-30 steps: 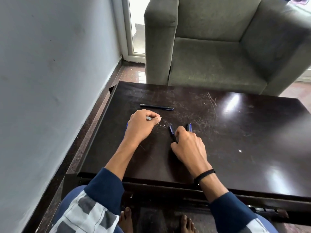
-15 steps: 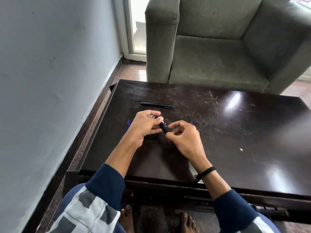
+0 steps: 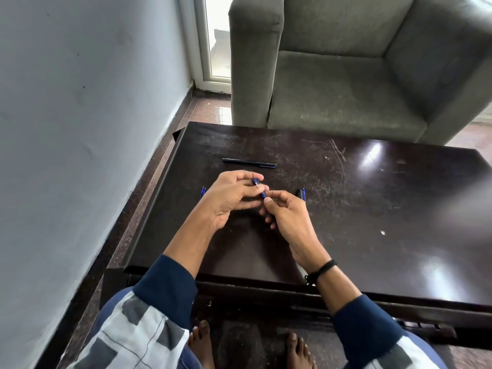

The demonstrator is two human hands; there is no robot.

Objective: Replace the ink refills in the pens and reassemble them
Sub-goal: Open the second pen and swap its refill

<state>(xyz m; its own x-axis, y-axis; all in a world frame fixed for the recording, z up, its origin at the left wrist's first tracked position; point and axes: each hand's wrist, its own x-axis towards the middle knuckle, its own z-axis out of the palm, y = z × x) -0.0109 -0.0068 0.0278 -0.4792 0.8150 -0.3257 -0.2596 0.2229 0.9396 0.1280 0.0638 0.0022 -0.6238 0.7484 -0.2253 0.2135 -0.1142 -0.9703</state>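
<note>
Head view: the left hand [image 3: 231,198] pinches the far end of a short blue pen piece [image 3: 260,189] with thumb and fingertips. The right hand [image 3: 288,217] pinches its near end, its other fingers curled. The piece, possibly a barrel section, runs 11 to 5 o'clock above the table [image 3: 372,209]. At 12 o'clock from the hands, a whole pen [image 3: 249,163] lies 9 to 3.

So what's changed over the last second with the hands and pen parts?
The right hand lifted the pen piece off the table and moved left to meet the left hand; both now pinch it between them. Unmoved: the whole pen at the far side, the blue tips left of the hands, the dark pen part to their right.
</note>
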